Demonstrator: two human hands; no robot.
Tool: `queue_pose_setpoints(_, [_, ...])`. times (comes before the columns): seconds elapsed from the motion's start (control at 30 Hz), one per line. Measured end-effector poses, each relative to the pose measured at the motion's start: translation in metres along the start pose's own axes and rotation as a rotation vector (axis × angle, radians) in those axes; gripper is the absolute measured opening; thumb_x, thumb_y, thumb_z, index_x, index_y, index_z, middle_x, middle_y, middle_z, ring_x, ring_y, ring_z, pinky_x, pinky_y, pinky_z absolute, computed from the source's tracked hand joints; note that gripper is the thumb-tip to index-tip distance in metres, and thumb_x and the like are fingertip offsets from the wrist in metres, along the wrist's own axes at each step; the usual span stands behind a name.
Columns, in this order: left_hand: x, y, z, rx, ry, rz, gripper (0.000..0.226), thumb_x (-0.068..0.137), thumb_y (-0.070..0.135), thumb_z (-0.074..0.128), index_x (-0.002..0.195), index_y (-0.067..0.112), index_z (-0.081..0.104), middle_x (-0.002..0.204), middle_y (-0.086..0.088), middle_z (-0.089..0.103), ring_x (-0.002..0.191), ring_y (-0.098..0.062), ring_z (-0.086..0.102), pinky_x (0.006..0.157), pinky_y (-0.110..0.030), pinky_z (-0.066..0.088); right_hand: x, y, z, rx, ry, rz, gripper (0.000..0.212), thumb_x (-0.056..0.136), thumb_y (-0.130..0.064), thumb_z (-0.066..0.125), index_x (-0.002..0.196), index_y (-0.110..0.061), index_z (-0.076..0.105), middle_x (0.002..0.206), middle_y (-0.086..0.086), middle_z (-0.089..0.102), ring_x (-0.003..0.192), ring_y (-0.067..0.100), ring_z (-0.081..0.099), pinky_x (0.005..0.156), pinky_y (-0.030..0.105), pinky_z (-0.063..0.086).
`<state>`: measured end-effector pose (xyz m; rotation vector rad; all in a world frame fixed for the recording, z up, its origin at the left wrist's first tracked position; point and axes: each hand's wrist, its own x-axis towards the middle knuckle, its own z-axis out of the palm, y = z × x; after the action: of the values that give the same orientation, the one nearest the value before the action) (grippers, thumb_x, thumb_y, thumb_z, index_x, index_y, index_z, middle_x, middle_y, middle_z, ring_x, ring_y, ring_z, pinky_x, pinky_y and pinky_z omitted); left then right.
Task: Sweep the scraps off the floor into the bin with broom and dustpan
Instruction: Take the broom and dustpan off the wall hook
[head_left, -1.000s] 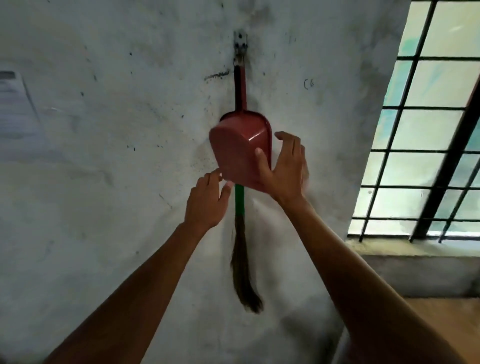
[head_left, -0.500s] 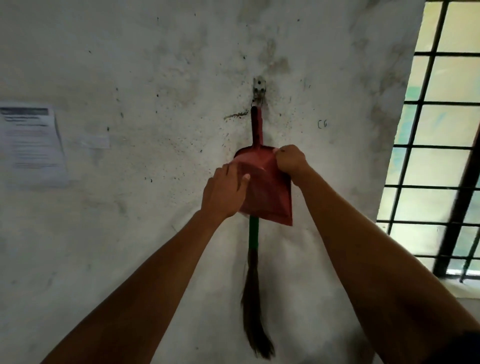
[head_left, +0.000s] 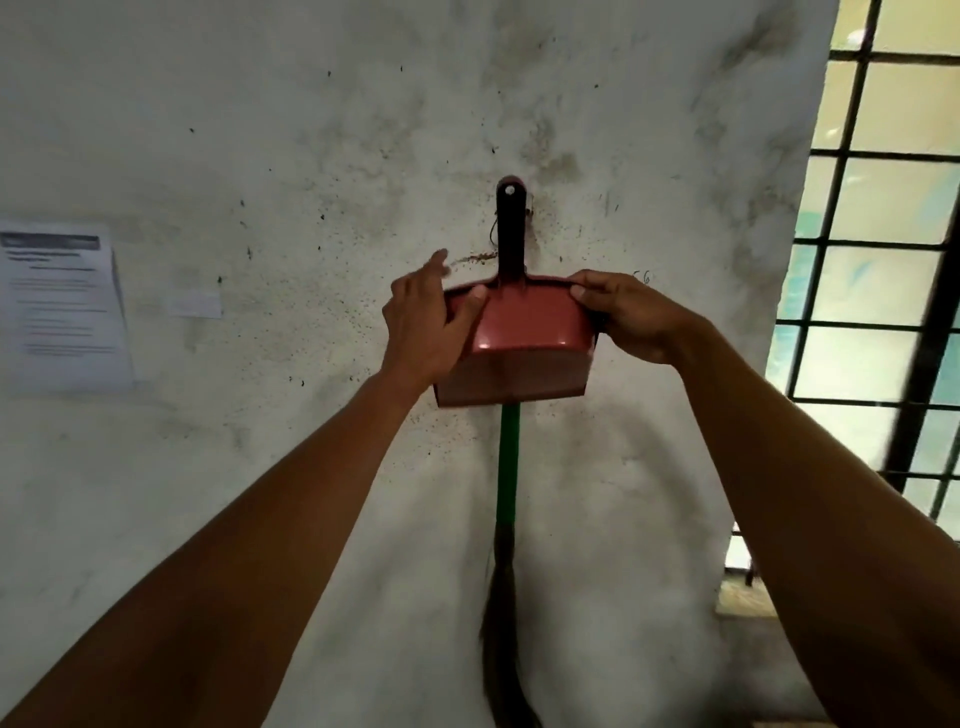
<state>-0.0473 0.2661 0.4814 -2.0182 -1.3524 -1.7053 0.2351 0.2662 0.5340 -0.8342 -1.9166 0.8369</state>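
Observation:
A red dustpan (head_left: 524, 338) hangs by its dark handle from a hook on the white wall, pan end down. My left hand (head_left: 428, 325) holds its left rim, thumb on the front face. My right hand (head_left: 631, 317) pinches the upper right corner. Behind the pan hangs a broom (head_left: 506, 467) with a green stick and dark bristles at the bottom; its top is hidden by the pan. No scraps, floor or bin show.
A stained white wall (head_left: 311, 156) fills the view. A printed paper sheet (head_left: 62, 306) is stuck on it at the left. A barred window (head_left: 883, 260) stands at the right, with a sill below it.
The view has moved closer and tilted up. The dustpan has turned from edge-on to facing me flat. Both hands have shifted up to its top corners.

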Motion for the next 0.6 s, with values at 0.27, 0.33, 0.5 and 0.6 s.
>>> queue_pose_setpoints(0.27, [-0.003, 0.028, -0.017, 0.039, -0.075, 0.364, 0.042, 0.096, 0.063, 0.064, 0.087, 0.024, 0.073, 0.075, 0.008, 0.068, 0.067, -0.012, 0.062, 0.064, -0.036, 0.053, -0.032, 0.003, -0.023, 0.021, 0.075, 0.051, 0.037, 0.089, -0.027, 0.077, 0.125, -0.027, 0.069, 0.131, -0.007, 0.065, 0.124, 0.017, 0.059, 0.107, 0.043, 0.042])
queue_pose_setpoints(0.33, [-0.005, 0.035, -0.019, 0.123, -0.012, 0.478, 0.044, 0.098, 0.063, 0.06, 0.093, 0.021, 0.073, 0.08, 0.005, 0.068, 0.069, -0.014, 0.06, 0.063, -0.034, 0.052, -0.042, 0.005, -0.028, 0.139, 0.087, 0.215, 0.06, 0.086, -0.033, 0.081, 0.141, -0.024, 0.059, 0.148, 0.006, 0.056, 0.131, 0.031, 0.061, 0.107, 0.051, 0.051])
queue_pose_setpoints(0.5, [-0.019, 0.051, -0.024, 0.279, 0.087, 0.791, 0.037, 0.102, 0.047, 0.061, 0.103, 0.011, 0.071, 0.095, -0.006, 0.071, 0.075, -0.023, 0.064, 0.068, -0.035, 0.054, -0.072, 0.013, -0.022, 0.246, -0.358, 0.546, 0.071, 0.103, -0.05, 0.055, 0.151, 0.002, 0.043, 0.15, 0.03, 0.053, 0.133, 0.053, 0.055, 0.109, 0.057, 0.05])
queue_pose_setpoints(0.6, [-0.022, 0.052, -0.019, 0.383, 0.109, 0.906, 0.016, 0.098, 0.024, 0.071, 0.103, 0.009, 0.068, 0.099, -0.008, 0.068, 0.083, -0.027, 0.063, 0.076, -0.039, 0.049, -0.08, 0.016, -0.017, 0.477, -0.419, 0.404, 0.072, 0.109, -0.046, 0.05, 0.157, 0.005, 0.035, 0.16, 0.033, 0.037, 0.146, 0.053, 0.037, 0.113, 0.057, 0.046])
